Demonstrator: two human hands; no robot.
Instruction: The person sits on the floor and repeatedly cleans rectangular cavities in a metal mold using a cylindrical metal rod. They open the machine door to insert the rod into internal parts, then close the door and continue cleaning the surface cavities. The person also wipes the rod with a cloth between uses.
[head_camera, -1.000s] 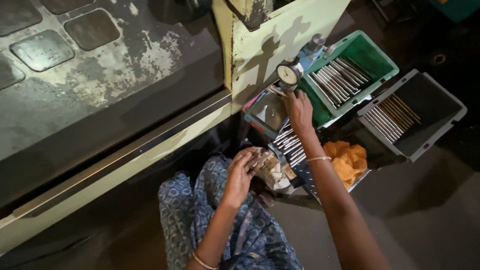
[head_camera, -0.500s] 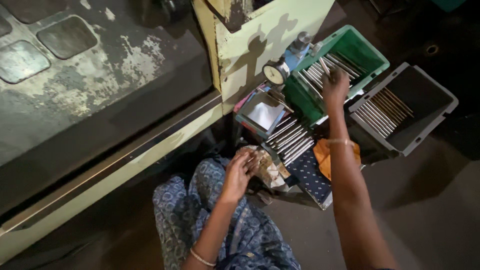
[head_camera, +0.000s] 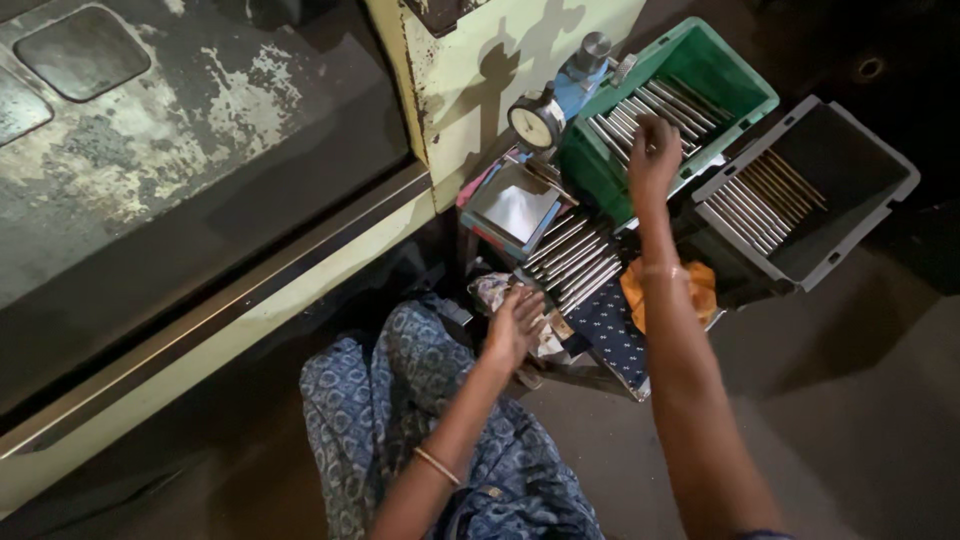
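Observation:
My right hand (head_camera: 655, 155) reaches out over the green bin (head_camera: 740, 85), fingers resting on the metal rods (head_camera: 640, 115) lying inside it; whether a rod is gripped is hidden by the hand. My left hand (head_camera: 515, 325) rests near my knee on a crumpled patterned cloth (head_camera: 550, 335), fingers curled loosely on it. Between the hands lies a row of loose metal rods (head_camera: 572, 262) on a small stand. A round dial gauge (head_camera: 535, 122) on a blue holder stands just left of the green bin.
A grey bin (head_camera: 850, 235) with more rods sits to the right. An orange cloth (head_camera: 700, 290) lies under my right forearm. A flat shiny plate (head_camera: 510, 210) sits by the gauge. A large cream and grey machine (head_camera: 200, 180) fills the left.
My right hand has moved from the dial gauge rightward and away to the rods in the green bin. The left hand has stayed on the cloth.

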